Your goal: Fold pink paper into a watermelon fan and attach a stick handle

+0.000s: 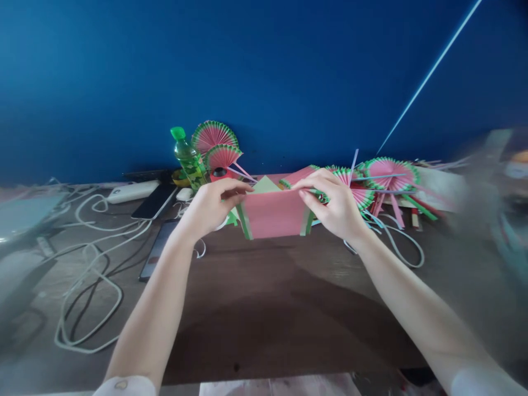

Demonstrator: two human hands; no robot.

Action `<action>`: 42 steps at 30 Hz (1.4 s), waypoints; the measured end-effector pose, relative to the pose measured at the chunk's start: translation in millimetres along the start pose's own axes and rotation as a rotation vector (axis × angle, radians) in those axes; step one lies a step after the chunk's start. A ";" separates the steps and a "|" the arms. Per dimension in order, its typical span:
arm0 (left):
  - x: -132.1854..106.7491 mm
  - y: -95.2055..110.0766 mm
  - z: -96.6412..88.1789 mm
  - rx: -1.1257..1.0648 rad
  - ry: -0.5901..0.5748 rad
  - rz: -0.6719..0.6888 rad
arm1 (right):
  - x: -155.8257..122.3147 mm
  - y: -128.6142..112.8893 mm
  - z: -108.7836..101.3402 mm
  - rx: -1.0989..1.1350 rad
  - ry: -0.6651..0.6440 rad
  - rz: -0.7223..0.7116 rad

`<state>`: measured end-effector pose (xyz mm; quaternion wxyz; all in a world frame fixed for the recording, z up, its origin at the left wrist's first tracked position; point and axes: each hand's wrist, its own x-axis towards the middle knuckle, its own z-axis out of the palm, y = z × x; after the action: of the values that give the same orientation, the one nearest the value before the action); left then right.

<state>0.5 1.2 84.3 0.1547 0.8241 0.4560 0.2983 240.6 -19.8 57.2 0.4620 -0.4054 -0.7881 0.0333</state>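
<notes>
A pink paper sheet with green side edges (274, 214) is held up over the brown table (268, 308). My left hand (214, 204) pinches its upper left corner, fingers closed on the paper. At the upper right corner my right hand (336, 203) does the same, thumb and fingers pressed on the top edge. Behind the sheet lies a pale green piece of paper (266, 185).
Finished pink-and-green paper fans (390, 175) are piled at the back right, and two more fans (216, 143) stand behind a green bottle (188, 158). White cables (88, 264), two phones (157, 201) and a power strip (132, 191) lie at the left. A blue wall rises behind.
</notes>
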 end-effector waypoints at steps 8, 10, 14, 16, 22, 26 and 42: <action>7.6 -42.1 31.1 0.074 -0.385 -0.125 | -9.5 32.9 28.8 0.023 -0.496 0.302; 8.7 -48.6 38.9 0.094 -0.471 -0.133 | -13.4 39.2 36.8 0.006 -0.571 0.317; 9.3 -57.6 52.7 0.126 -0.579 -0.165 | -19.8 48.0 46.7 -0.031 -0.660 0.288; 9.1 -58.8 58.2 0.162 -0.593 -0.176 | -21.8 50.8 49.6 -0.039 -0.701 0.269; 7.0 -53.7 67.5 0.241 -0.558 -0.132 | -22.6 50.3 54.4 -0.078 -0.738 0.238; 5.5 -52.6 70.0 0.251 -0.530 -0.089 | -21.3 46.0 54.6 -0.121 -0.761 0.213; 1.0 -50.7 72.9 0.321 -0.494 -0.023 | -27.9 44.5 58.4 -0.311 -0.783 0.082</action>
<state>13.6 30.5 1.4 0.1321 0.8804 0.4554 0.0110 230.4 10.0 -14.8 0.0594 -0.4580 -0.8830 0.0839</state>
